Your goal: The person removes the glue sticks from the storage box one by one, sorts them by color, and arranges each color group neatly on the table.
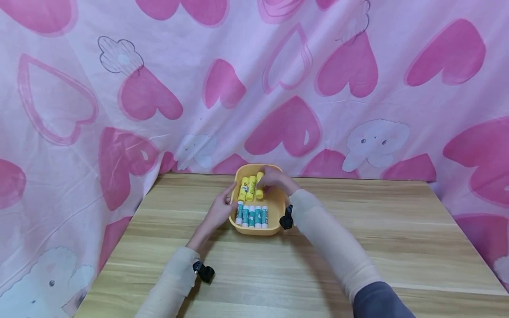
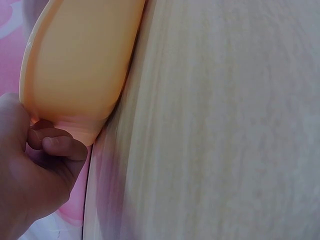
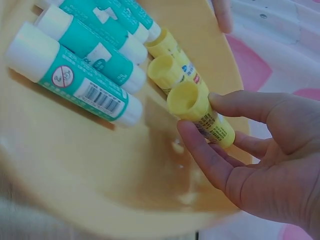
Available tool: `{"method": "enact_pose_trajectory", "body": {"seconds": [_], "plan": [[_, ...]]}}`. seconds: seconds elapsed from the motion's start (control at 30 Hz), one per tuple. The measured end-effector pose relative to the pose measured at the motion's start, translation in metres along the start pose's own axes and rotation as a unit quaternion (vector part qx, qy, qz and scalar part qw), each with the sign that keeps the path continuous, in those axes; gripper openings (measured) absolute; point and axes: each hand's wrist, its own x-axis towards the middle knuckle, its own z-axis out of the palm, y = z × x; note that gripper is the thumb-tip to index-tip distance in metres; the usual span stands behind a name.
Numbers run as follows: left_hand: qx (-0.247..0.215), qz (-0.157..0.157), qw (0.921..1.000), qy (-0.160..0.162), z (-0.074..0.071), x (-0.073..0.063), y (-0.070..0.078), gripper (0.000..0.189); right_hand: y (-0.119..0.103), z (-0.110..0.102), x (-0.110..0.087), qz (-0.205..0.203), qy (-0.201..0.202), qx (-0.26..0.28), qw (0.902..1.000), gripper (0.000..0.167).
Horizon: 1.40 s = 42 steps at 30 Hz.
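Glue sticks [image 1: 251, 189]: we list three yellow, five green, in tray [image 1: 276, 211], centre frame; right hand [image 1: 277, 179], fingers clamped on one yellow; left hand [image 1: 218, 208], fingers clamped on tray rim.

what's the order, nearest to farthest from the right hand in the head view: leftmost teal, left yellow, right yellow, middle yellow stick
1. Right yellow stick: in the right hand.
2. Middle yellow stick: just left.
3. Left yellow stick: farther left.
4. Leftmost teal stick: front left.

Gap beside green sticks [image 1: 252, 217], tray wall [image 1: 280, 206] beyond
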Motion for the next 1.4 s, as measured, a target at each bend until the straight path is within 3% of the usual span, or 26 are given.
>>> {"method": "enact_pose_trajectory", "body": {"seconds": [0.23, 0.5, 0.8, 1.4], "plan": [[-0.002, 0.023, 0.9997, -0.002, 0.0, -0.003, -0.001, 0.075, 0.0, -0.009, -0.009, 0.005, 0.002, 0.035, 0.9994, 0.076], [-0.003, 0.014, 0.9999, -0.007, -0.001, -0.001, 0.001, 0.077, 0.003, -0.02, -0.02, 0.005, -0.005, 0.062, 0.998, 0.076], [-0.001, 0.001, 1.0, -0.007, -0.001, 0.0, -0.001, 0.077, 0.01, -0.032, -0.023, -0.024, -0.02, 0.087, 0.9957, 0.078], [0.007, -0.002, 1.0, -0.002, -0.002, 0.001, 0.002, 0.076, 0.02, -0.059, -0.043, -0.039, -0.015, 0.116, 0.9923, 0.076]]}}
